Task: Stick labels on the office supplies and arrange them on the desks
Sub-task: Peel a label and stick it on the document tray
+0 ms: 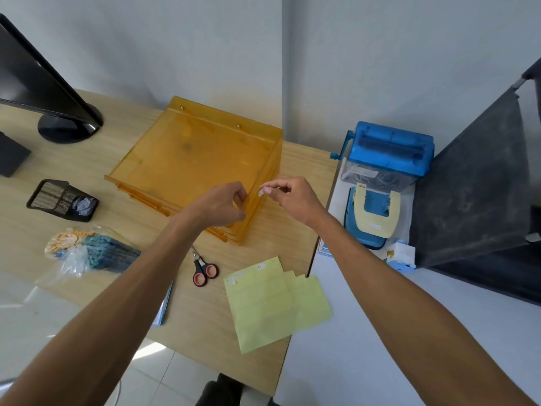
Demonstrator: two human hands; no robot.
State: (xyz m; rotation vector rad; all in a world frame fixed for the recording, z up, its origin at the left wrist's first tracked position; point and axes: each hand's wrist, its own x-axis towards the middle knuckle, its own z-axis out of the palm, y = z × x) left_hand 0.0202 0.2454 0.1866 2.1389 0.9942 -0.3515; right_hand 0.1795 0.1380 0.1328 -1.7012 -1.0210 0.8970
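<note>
While left hand (222, 205) grips the near right corner of a translucent orange plastic tray (190, 159), fingers curled on its wall, right hand (292, 200) pinches a small white label (261, 191) between thumb and forefinger, just beside that corner. Tray sits mid wooden tabletop (278, 230). Near edge: yellow-green label sheets (272, 303), red-handled scissors (205, 272) beside them. Left: black mesh pen holder (63, 199) on its side, clear plastic bag (87, 253) of blue and orange pieces. Right, on white tabletop (380, 332): blue hole punch (371, 218), blue hand-crank shredder (389, 150) behind it.

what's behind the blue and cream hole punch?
A blue hand-crank shredder with a clear bin stands behind the blue and cream hole punch. The punch covers the bin's lower front.
</note>
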